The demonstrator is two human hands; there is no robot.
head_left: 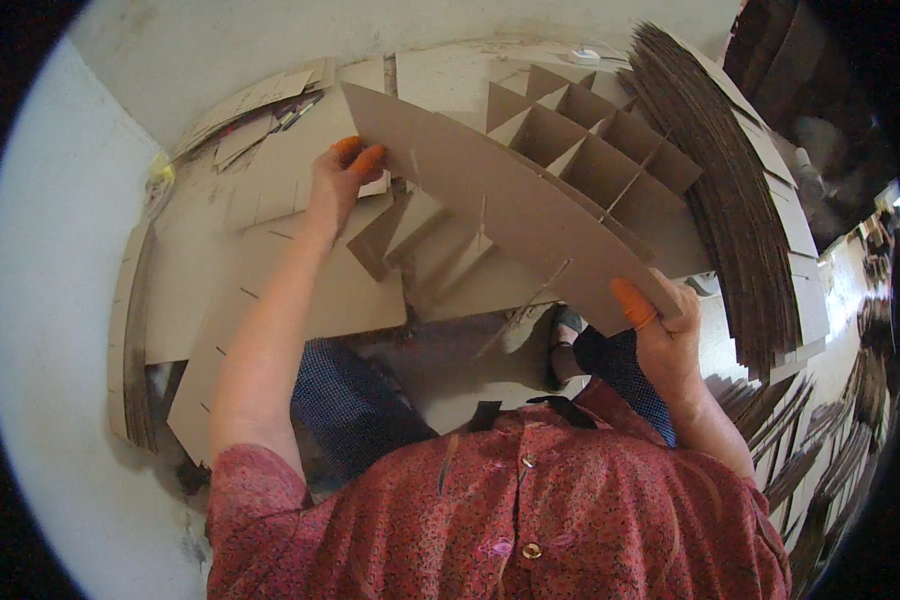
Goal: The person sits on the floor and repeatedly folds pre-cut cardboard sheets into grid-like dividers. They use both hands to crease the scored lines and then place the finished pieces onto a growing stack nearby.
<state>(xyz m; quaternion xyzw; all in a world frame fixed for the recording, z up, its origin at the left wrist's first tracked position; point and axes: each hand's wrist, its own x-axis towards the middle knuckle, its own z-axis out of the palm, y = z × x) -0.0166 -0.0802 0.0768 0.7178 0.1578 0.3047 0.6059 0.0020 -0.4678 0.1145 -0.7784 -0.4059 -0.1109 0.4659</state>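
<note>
A long brown cardboard strip [510,205] with several narrow slots stretches across the middle, held up between both my hands. Its left end is gripped by my left hand [342,180], whose fingertips wear orange covers. My right hand [660,320] is closed around the strip's right end, with an orange cover on the thumb. Behind the strip stands a cardboard divider grid [620,150], made of crossed pieces forming square cells. Part of the grid is hidden by the strip. Below the strip, more upright cardboard pieces [410,235] show on the work surface.
A tall stack of cardboard strips [715,180] leans at the right of the grid. Flat slotted sheets [300,285] lie at the left, with pens [298,112] near the back. Another stack [135,340] stands by the left wall. More cardboard bundles [810,470] are at lower right.
</note>
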